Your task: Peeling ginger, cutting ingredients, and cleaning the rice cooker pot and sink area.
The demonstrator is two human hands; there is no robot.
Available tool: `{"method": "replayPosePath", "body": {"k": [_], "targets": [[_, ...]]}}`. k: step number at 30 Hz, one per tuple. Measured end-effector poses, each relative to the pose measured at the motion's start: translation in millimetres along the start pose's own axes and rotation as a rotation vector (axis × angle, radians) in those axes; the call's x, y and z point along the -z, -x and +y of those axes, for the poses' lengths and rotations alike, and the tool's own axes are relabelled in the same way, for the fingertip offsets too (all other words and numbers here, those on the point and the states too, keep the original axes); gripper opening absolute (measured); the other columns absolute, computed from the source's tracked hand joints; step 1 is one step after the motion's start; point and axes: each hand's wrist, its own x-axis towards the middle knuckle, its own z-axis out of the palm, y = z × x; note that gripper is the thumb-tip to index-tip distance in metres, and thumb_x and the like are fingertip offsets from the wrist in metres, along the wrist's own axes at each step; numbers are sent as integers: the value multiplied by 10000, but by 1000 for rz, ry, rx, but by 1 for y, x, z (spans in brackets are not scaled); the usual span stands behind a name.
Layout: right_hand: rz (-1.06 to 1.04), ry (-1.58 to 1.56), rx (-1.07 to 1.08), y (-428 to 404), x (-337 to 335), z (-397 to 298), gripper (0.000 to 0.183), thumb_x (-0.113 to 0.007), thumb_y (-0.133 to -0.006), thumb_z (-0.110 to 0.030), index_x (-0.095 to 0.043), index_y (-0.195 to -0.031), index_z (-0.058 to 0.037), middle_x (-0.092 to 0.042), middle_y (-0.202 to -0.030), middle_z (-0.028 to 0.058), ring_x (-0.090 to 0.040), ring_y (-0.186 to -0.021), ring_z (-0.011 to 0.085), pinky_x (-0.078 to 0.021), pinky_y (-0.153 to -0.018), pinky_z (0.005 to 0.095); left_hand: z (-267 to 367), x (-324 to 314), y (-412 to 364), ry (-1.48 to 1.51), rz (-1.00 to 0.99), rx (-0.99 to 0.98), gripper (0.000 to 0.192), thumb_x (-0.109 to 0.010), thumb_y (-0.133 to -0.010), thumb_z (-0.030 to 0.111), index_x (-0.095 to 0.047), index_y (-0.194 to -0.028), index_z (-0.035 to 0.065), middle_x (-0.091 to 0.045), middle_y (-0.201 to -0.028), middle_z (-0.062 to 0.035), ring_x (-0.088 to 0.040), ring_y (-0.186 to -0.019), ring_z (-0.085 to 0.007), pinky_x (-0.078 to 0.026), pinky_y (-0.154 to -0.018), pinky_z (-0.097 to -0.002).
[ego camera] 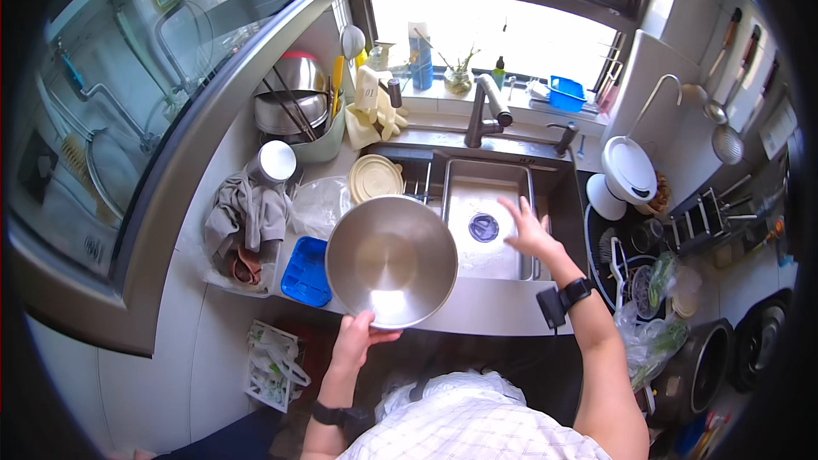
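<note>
My left hand (363, 338) grips the near rim of a large stainless steel mixing bowl (391, 262), thumb over the edge. The bowl looks empty and is tilted towards the camera, left of the sink. My right hand (529, 233) is above the right part of the steel sink basin (489, 185), fingers spread, holding nothing. Below those fingers lies the dark drain strainer (484, 228). The grey faucet (479, 116) stands behind the basin. Left of the bowl is a blue plastic tray (307, 271); behind the bowl sits a round beige lid (376, 179).
An open window sash (255, 51) juts in from the left. Grey cloths (246, 211) and a plastic bag (319, 204) lie on the left counter. A white kitchen scale (628, 169), bagged greens (661, 345) and a dark pot (696, 367) stand at the right.
</note>
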Motion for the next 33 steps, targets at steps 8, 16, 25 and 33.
{"method": "replayPosePath", "body": {"k": [8, 16, 25, 33], "targets": [[-184, 250, 476, 20, -103, -79, 672, -662, -775, -406, -414, -1341, -143, -234, -1443, 204, -183, -1358, 386, -118, -1076, 603, 34, -15, -74, 76, -11, 43, 352, -375, -840, 109, -490, -1039, -157, -623, -920, -254, -662, -765, -338, -582, -684, -399], [-7, -201, 556, 25, -130, -114, 348, -573, -731, -56, -546, -1079, -64, -558, -1062, 175, -474, -1103, 358, -371, -944, 466, 18, -7, -130, -149, 47, -171, 375, -364, -848, 61, -418, -1170, -123, -627, -929, -212, -655, -761, -327, -598, -621, -362], [350, -1833, -341, 76, -78, -46, 363, -341, -995, -352, -422, -1192, -59, -532, -1146, 89, -542, -1076, 220, -462, -916, 379, 17, -31, -143, -809, 39, -832, 637, -453, -784, -73, -199, -1367, -28, -515, -1113, -323, -537, -991, -476, -445, -822, -444], [824, -1854, -454, 95, -89, 26, 209, -471, -960, -290, -468, -965, -81, -563, -872, 46, -619, -808, 188, -537, -766, 342, 9, -73, -147, -685, -169, -735, 604, -408, -797, -64, -213, -1366, -8, -571, -998, -259, -612, -868, -344, -524, -652, -380]]}}
